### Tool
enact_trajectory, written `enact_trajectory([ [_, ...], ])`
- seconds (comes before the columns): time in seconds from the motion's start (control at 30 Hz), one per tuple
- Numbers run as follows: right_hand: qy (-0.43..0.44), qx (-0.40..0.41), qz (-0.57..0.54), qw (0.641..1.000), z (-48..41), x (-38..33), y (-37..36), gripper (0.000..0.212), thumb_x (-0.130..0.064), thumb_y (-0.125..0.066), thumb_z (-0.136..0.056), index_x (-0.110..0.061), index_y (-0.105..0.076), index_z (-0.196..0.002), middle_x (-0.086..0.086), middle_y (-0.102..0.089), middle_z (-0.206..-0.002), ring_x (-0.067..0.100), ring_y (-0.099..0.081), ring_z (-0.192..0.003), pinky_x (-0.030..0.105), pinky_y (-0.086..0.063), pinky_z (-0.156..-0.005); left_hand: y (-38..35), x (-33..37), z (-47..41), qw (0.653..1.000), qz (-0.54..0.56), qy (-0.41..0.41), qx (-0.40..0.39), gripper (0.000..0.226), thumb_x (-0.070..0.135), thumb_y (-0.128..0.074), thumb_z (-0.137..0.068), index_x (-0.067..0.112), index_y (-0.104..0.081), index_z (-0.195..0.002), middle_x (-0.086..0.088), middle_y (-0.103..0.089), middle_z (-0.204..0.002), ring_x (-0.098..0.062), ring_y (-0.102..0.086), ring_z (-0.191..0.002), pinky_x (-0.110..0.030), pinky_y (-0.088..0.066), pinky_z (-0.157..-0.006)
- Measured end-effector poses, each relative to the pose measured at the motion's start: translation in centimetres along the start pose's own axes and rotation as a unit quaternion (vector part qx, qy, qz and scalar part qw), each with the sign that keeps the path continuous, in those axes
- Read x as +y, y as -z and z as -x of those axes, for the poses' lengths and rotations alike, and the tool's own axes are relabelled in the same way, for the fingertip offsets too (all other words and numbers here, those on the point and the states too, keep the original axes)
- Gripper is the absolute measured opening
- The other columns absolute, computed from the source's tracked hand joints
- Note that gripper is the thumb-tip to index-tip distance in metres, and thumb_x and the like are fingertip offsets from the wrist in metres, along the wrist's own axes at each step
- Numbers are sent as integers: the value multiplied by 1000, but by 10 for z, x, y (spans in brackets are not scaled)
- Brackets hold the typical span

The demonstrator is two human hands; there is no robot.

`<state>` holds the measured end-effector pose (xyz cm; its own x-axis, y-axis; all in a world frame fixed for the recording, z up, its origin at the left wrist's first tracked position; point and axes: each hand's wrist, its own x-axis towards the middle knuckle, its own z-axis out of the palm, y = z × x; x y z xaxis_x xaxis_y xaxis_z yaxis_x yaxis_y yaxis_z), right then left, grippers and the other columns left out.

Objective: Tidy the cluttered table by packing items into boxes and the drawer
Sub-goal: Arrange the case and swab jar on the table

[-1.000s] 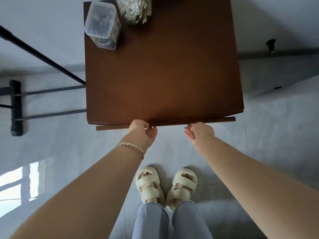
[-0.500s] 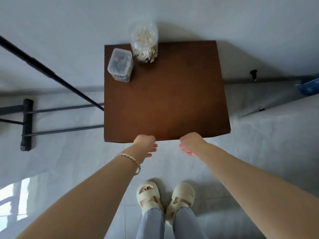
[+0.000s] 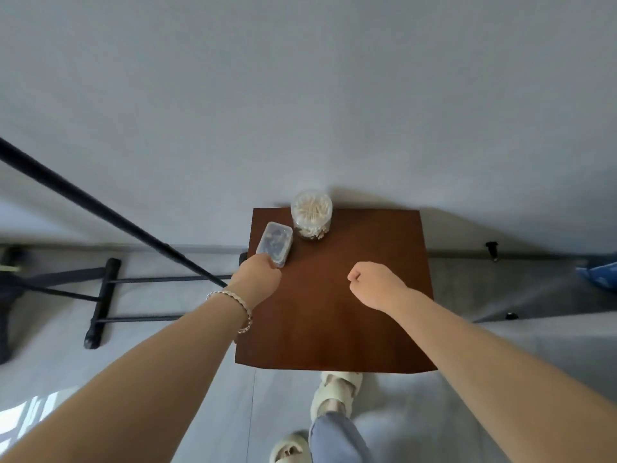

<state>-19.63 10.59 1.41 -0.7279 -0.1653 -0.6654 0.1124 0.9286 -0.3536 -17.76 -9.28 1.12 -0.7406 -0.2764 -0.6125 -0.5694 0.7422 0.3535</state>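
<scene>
A small brown table [image 3: 350, 312] stands against the white wall. At its far left corner lies a clear plastic box [image 3: 276, 242] with dark small items inside. Right behind it stands a clear round jar of cotton swabs [image 3: 311, 215]. My left hand [image 3: 257, 279], a bracelet on its wrist, is at the near end of the box with its fingers curled onto the corner. My right hand [image 3: 374, 282] hovers over the middle of the table, closed in a fist with nothing in it. No drawer front shows from this angle.
A black metal rack [image 3: 100, 295] and a slanted black pole [image 3: 100, 208] stand on the floor left of the table. A blue object [image 3: 601, 279] lies at the right edge. My sandalled feet [image 3: 337, 392] are just in front of the table.
Both hands left the table's front edge, where the drawer slid shut. The view pulled back and up. My left hand reached forward to the clear box; my right rose over the tabletop.
</scene>
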Motion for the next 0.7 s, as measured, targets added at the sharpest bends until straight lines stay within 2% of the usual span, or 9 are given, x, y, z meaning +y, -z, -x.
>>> enact_trajectory([
  [0.17, -10, 12, 11, 1000, -63, -2, 30, 32, -18, -43, -92, -19, -53, -122, 3, -58, -122, 22, -56, -108, 35, -47, -92, -3, 20, -52, 998, 27, 54, 27, 30, 20, -49, -90, 8, -51, -118, -13, -60, -112, -30, -59, -97, -34, -47, -77],
  [0.27, 1, 5, 50, 999, -101, -5, 35, 35, -22, -47, -92, -19, -48, -127, 2, -56, -121, 21, -55, -108, 36, -49, -89, -16, 19, -80, 997, -22, 65, 41, 50, 25, -57, -86, 15, -40, -132, -11, -50, -121, -29, -55, -107, -35, -44, -77],
  [0.33, 9, 9, 61, 998, -119, -11, 34, 41, -25, -50, -91, -19, -43, -131, 2, -52, -123, 22, -54, -109, 36, -49, -86, -23, 18, -96, 995, -51, 60, 63, 56, 30, -60, -83, 13, -37, -132, -11, -47, -124, -29, -49, -114, -37, -45, -83],
  [0.47, 19, 37, 49, 998, -160, -26, 21, 68, -36, -62, -84, -14, -27, -139, 7, -39, -133, 25, -46, -119, 37, -46, -89, -37, 15, -135, 990, -76, 84, 86, 71, 43, -66, -78, 10, -33, -131, -10, -42, -131, -29, -42, -122, -40, -44, -89],
  [0.6, 29, 71, 33, 997, -193, -37, 10, 107, -47, -72, -72, -15, -2, -146, 10, -23, -142, 28, -36, -127, 40, -42, -97, -50, 7, -157, 986, -115, 112, 42, 94, 48, -71, -73, 6, -20, -140, -10, -40, -136, -29, -41, -126, -41, -45, -91],
  [0.7, 29, 67, 29, 997, -212, -46, 7, 124, -51, -77, -63, -16, 8, -146, 10, -16, -147, 29, -34, -130, 42, -39, -100, -53, -4, -168, 990, -99, 93, 24, 83, 34, -73, -73, 10, -26, -136, -8, -44, -131, -30, -45, -120, -38, -47, -85],
])
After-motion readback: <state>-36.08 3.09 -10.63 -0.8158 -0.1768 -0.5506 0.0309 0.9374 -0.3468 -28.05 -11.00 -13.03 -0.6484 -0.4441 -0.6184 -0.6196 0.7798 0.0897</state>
